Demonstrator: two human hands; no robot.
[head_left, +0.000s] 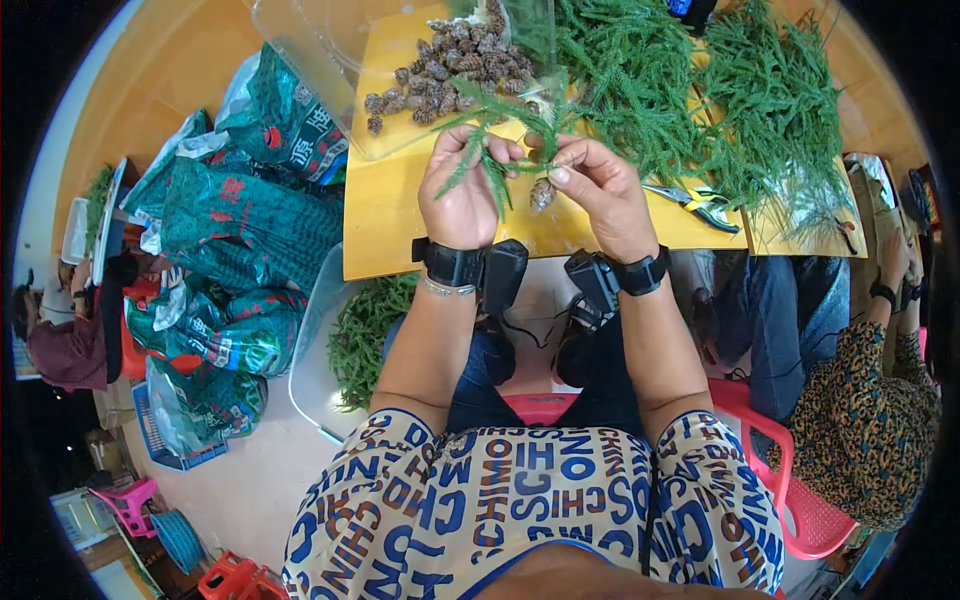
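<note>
Over the near edge of the yellow table (385, 225), my two hands meet at a green artificial pine sprig (500, 112). My left hand (462, 190) has its fingers closed on the sprig's needled strands, some of which hang in front of the palm. My right hand (603, 190) pinches the sprig's stem between thumb and fingers. Just under the right thumb a small brown pine cone (542, 196) hangs tip down against the sprig; its exact point of attachment is hidden. Black bands with box-shaped devices sit on both wrists.
A clear plastic bin (345, 130) lies beside a heap of pine cones (460, 65). Piles of green sprigs (640, 85) cover the back right, with yellow-handled pliers (708, 205) nearby. Green sacks (250, 225) stand left, a tub of greenery (370, 325) below. A person (860, 420) sits right.
</note>
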